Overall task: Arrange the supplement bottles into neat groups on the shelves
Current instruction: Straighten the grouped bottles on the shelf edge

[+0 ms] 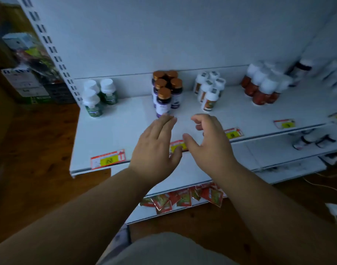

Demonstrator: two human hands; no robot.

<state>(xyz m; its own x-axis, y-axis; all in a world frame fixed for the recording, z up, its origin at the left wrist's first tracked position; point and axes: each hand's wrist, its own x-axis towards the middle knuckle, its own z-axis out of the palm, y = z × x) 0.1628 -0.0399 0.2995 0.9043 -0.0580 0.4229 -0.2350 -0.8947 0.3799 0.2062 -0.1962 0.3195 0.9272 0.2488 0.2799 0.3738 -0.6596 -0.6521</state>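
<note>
in the head view, you are reaching both arms toward the white shelf (125, 129) at the centre of the frame. your left hand (156, 148) is lying flat with fingers straight and together, its fingertips (168, 118) just at the base of the front bottle in the purple-label bottles (166, 92), a copper-capped cluster standing directly above it. your right hand (208, 138) is hovering beside the left with fingers loosely curled and thumb spread, gripping nothing. the white bottles with orange labels (208, 90) are standing just above the right hand, apart from it. the green-label bottles (98, 96) are grouped well to the left of your hands, and the red bottles with white caps (263, 85) are grouped toward the upper right. price tags (107, 159) are sitting along the shelf's front edge. on the lower shelf (183, 211), below your wrists, red sachets (183, 197) are lying in a loose pile.
</note>
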